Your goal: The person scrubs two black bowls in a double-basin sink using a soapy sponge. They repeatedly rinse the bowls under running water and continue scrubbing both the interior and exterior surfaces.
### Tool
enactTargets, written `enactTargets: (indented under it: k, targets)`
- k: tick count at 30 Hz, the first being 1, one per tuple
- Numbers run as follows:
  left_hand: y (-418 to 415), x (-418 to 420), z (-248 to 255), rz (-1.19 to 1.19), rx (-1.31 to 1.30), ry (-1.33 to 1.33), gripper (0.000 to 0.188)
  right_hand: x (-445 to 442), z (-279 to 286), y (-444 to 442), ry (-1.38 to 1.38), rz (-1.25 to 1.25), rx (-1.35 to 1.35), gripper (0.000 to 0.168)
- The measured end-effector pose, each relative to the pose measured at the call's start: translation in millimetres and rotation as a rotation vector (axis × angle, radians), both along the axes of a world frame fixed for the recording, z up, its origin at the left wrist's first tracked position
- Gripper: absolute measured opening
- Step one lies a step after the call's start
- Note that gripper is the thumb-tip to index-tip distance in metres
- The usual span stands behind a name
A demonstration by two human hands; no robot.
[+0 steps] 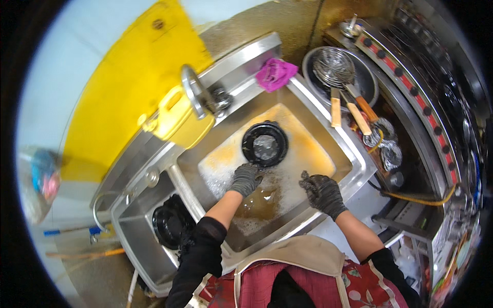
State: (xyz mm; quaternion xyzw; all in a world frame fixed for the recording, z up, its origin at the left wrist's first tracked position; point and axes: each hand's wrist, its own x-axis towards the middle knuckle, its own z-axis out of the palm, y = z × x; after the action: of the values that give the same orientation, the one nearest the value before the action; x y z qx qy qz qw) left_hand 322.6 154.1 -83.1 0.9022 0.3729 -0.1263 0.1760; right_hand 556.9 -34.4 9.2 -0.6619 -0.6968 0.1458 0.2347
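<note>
A round black bowl with a small tab on its far rim sits in foamy, brownish water in the large steel sink basin. Some foam or water shows inside the bowl. My left hand, in a dark grey glove, has its fingers at the bowl's near rim and appears to hold it there; the exact grip is partly hidden. To the right, over the sink's near edge, my gloved right hand is curled around what looks like a dark scouring pad, apart from the bowl.
Several black dishes lie in the smaller left basin. A faucet and yellow jug stand behind the divider. A magenta cloth drapes the back corner. Wire strainers rest in a large pan beside the stove.
</note>
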Motion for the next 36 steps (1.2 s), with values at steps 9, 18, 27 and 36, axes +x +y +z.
enactTargets:
  k: [9,18,27,36]
  targets:
    - [37.5,73.2,-48.9,-0.144,-0.001,0.307,0.051,9.2,-16.0,-2.5,-0.079,-0.04,-0.044,0.035]
    - [47.5,48.2,35.9,-0.073,-0.159,0.097,0.049,7.0,-20.3,-2.7,-0.126,-0.007,-0.021,0.036]
    - [-59.1,-38.9,121.5,-0.063,-0.441,-0.033,0.036,4.2,-21.5,-4.6,-0.082,-0.059,-0.039,0.03]
    - [-128.6,-42.0,-34.4,-0.203,-0.173,0.139,0.026,-0.2,-5.6,-7.4,0.034,-0.153,-0.057,0.032]
